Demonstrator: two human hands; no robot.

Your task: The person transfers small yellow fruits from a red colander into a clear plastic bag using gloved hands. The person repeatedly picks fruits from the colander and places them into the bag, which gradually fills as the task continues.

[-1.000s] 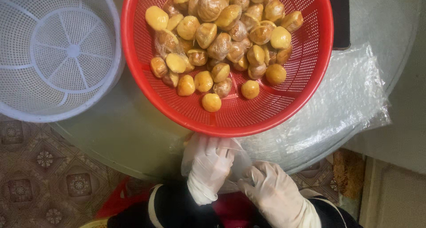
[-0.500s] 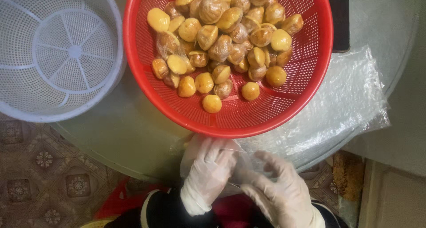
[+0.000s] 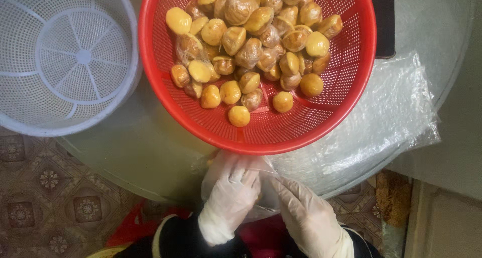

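Observation:
A red plastic basket (image 3: 346, 87) holds several yellow-brown peeled nuts (image 3: 251, 42) on a round glass table (image 3: 130, 152). Just below the basket's near rim, both my gloved hands meet at a small clear plastic bag (image 3: 266, 187). My left hand (image 3: 232, 192) grips the bag's left side with fingers curled. My right hand (image 3: 296, 205) pinches the bag's right edge. Whether anything lies inside the bag I cannot tell.
A pale lavender-white slotted basket (image 3: 65, 67) stands at the left on the table. Crumpled clear plastic sheets (image 3: 391, 117) lie at the right near the table's edge. A dark flat object (image 3: 384, 22) sits behind the red basket. Patterned floor tiles (image 3: 50, 187) show below.
My hands have shifted slightly upward and closer together at the clear bag. My right hand's fingers spread against the bag's edge. The baskets have not moved.

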